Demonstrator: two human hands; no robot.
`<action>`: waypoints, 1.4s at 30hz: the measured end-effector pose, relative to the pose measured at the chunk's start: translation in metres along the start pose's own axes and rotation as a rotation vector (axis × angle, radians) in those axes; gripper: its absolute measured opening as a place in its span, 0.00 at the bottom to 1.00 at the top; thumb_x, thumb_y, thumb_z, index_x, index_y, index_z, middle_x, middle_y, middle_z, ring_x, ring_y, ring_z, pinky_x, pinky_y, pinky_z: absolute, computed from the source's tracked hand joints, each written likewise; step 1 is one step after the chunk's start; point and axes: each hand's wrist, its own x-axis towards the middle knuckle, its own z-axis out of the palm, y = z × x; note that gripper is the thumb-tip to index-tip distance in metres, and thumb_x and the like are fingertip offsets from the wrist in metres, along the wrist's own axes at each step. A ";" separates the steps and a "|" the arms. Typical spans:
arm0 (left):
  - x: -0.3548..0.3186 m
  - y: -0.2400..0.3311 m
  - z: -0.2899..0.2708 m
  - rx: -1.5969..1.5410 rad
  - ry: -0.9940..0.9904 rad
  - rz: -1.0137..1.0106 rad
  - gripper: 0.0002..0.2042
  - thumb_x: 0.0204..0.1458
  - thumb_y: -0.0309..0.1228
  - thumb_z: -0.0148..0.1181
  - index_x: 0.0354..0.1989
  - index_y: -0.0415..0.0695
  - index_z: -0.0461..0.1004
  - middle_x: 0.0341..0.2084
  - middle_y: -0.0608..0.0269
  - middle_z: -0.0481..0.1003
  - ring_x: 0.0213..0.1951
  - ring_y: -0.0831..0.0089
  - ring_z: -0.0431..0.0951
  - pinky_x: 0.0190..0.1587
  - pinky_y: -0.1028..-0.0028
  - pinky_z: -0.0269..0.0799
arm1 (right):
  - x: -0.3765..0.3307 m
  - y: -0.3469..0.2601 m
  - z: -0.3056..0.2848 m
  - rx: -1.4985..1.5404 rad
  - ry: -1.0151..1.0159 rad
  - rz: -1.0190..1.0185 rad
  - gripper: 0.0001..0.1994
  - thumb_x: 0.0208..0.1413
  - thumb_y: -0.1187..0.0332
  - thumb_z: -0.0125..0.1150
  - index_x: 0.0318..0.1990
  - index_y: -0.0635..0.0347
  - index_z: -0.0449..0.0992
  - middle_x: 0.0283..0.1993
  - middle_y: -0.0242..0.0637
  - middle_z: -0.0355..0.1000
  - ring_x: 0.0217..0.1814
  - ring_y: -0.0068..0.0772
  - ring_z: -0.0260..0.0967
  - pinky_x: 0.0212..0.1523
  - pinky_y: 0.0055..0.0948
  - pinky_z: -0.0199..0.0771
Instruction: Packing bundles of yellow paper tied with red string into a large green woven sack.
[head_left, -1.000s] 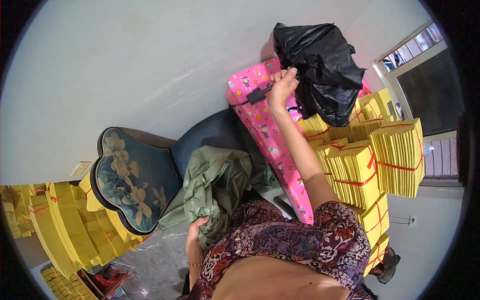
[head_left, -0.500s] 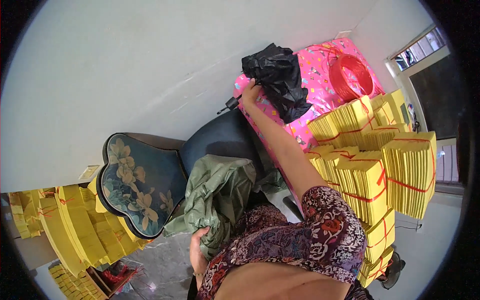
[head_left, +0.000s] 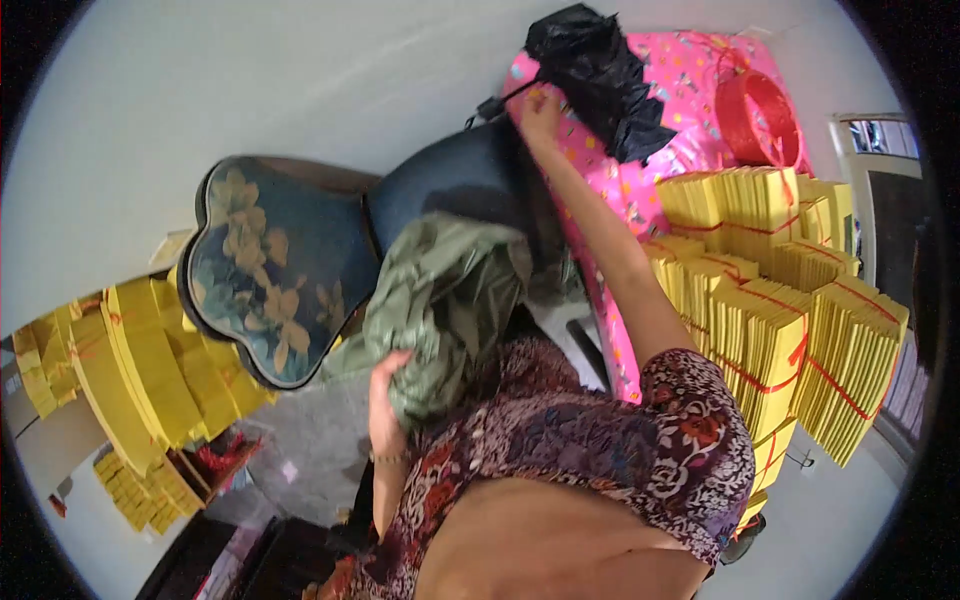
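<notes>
A crumpled grey-green plastic sack [head_left: 455, 285] hangs in front of me, bunched near my lap. My left hand [head_left: 388, 395] is closed on its lower edge. On the pink patterned table cover [head_left: 690, 75] lies a black umbrella [head_left: 600, 75], loosely folded, with its shaft and handle [head_left: 490, 108] pointing left past the table's edge. My right hand [head_left: 540, 115] is stretched out just below the shaft. Its fingers are loosely bent and somewhat blurred, and nothing shows in them.
A blue padded chair with a flowered back [head_left: 275, 270] stands between wall and table. Tall stacks of yellow paper bundles [head_left: 755, 340] tied with red strips rise at my right. More yellow bundles [head_left: 130, 350] are at left. A red coil [head_left: 755, 120] lies on the table.
My right hand has come off the umbrella's shaft and now sits apart from it. My left hand keeps its hold on the sack. The view has shifted, so the table appears higher.
</notes>
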 end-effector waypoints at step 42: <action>0.265 0.060 0.045 1.172 0.367 1.638 0.11 0.41 0.27 0.58 0.35 0.40 0.73 0.27 0.54 0.73 0.32 0.54 0.72 0.40 0.59 0.66 | -0.211 0.125 0.009 -0.270 -1.878 0.491 0.37 0.47 0.47 0.53 0.63 0.53 0.52 0.60 0.44 0.59 0.58 0.41 0.59 0.49 0.40 0.67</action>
